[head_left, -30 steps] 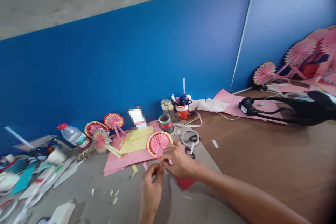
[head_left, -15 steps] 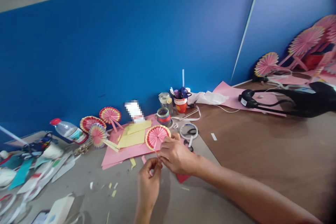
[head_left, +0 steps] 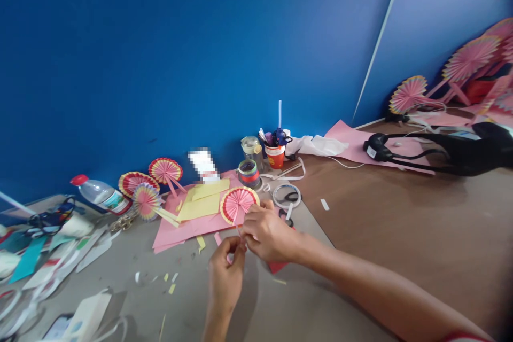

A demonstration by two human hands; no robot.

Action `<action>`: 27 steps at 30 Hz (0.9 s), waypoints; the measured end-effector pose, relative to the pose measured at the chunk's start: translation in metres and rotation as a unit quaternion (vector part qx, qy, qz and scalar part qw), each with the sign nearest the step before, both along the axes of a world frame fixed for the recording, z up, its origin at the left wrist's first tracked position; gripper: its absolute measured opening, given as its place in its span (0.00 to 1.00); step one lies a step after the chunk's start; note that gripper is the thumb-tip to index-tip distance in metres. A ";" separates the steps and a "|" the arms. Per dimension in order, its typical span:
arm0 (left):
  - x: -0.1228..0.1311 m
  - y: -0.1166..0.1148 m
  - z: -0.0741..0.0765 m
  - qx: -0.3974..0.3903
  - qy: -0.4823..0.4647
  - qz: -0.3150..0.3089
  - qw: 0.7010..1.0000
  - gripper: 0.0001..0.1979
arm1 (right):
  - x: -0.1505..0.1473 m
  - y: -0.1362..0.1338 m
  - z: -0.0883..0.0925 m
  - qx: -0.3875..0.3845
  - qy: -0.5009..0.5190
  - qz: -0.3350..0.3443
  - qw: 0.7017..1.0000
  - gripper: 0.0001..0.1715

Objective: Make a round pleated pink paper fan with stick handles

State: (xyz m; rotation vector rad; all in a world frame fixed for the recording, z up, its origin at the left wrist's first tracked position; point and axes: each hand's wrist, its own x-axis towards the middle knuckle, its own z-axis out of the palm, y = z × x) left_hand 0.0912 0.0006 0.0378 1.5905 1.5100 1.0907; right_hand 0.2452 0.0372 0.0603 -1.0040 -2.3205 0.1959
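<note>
A round pleated paper fan (head_left: 239,205), pink with a red and yellow rim, stands out beyond my fingers. Its thin pink handle runs down between my two hands. My right hand (head_left: 266,232) has its fingers closed on the handle just below the fan. Lower down, my left hand (head_left: 227,262) pinches the handle's bottom end between thumb and fingertips. Behind the fan lie yellow paper sheets (head_left: 202,208) on pink paper (head_left: 172,235). Something red (head_left: 277,266) lies partly hidden under my right wrist.
Finished-looking fans (head_left: 166,171) lean by the blue partition, near a plastic bottle (head_left: 102,195). A tape roll (head_left: 286,196), scissors (head_left: 287,217), a jar (head_left: 251,152) and a red cup of tools (head_left: 275,156) stand behind my hands. A black strapped object (head_left: 436,152) lies right.
The view has tilted slightly, so everything sits a little higher and further left. Both hands keep their hold on the fan's handle with little movement.
</note>
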 end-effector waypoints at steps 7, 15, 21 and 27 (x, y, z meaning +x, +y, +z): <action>-0.002 0.000 0.000 -0.056 -0.079 -0.052 0.994 0.16 | 0.007 0.008 0.001 -0.214 0.130 0.059 0.966 0.09; -0.007 -0.002 0.005 -0.122 -0.133 -0.083 0.980 0.17 | 0.017 0.014 0.001 -0.403 0.181 0.123 0.889 0.07; -0.007 0.000 0.003 -0.113 -0.136 -0.056 0.983 0.18 | 0.011 0.005 0.007 -0.182 0.117 0.085 0.973 0.08; -0.006 0.000 0.003 -0.082 -0.101 -0.053 0.990 0.17 | 0.009 -0.002 0.015 -0.028 0.013 0.056 0.998 0.09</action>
